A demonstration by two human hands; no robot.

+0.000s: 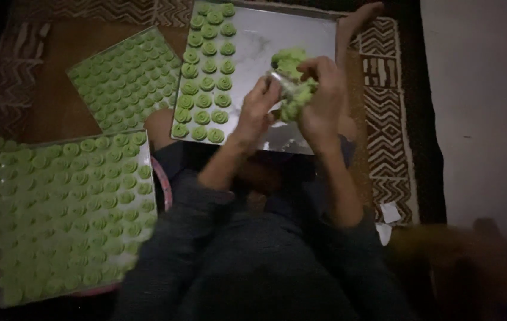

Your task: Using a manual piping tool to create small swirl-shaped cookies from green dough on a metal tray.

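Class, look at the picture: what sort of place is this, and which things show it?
Probably a home floor used for baking: a patterned rug underfoot, metal trays of piped green cookies, and a seated person's hands squeezing a piping bag.

Two trays full of green swirled cookies sit at nine o'clock: a near tray and a far tray. A patterned brown rug lies at three o'clock.

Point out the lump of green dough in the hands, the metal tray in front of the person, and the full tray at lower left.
Lump of green dough [292, 62]: head view, its upper part.
Metal tray [271, 32]: head view, bare middle.
Full tray [146, 205]: head view, right rim.
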